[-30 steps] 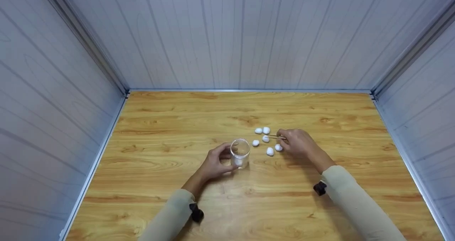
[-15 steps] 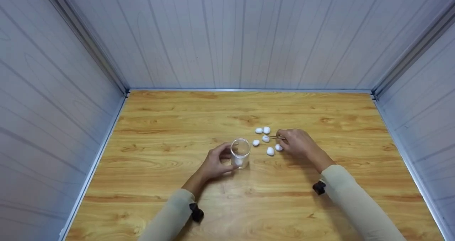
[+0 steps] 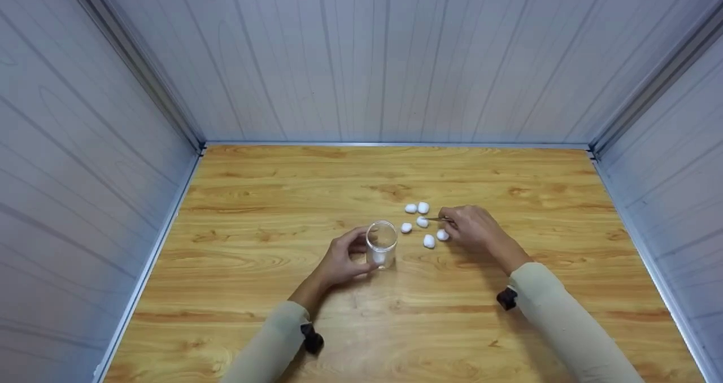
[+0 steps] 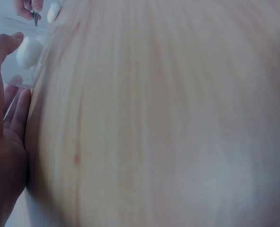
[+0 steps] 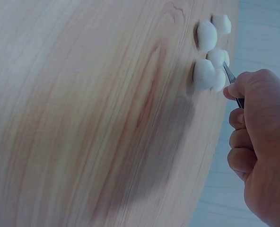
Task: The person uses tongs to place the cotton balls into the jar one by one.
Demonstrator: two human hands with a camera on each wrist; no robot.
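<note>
My left hand [image 3: 342, 259] grips a clear jar [image 3: 382, 242] that stands upright on the table, thumb and fingers on either side. A white cotton ball [image 4: 29, 52] shows through the jar's wall in the left wrist view. My right hand [image 3: 474, 225] pinches a pair of slim metal tweezers [image 5: 231, 76], other fingers curled into the palm. The tweezers' tips are right at one cotton ball [image 3: 422, 221] in the middle of the loose group. Around it lie more cotton balls [image 3: 429, 241], one of them [image 3: 443, 234] just below the right hand.
The wood-grain table [image 3: 254, 202] is bordered by pale panel walls [image 3: 350, 61] at the back and both sides. A metal strip [image 3: 395, 143] runs along the table's back edge. Black wrist devices [image 3: 312, 338] sit at both sleeve cuffs.
The tweezers' arms, slightly apart a second ago, now look drawn together at the middle cotton ball. The left hand and jar have stayed in place.
</note>
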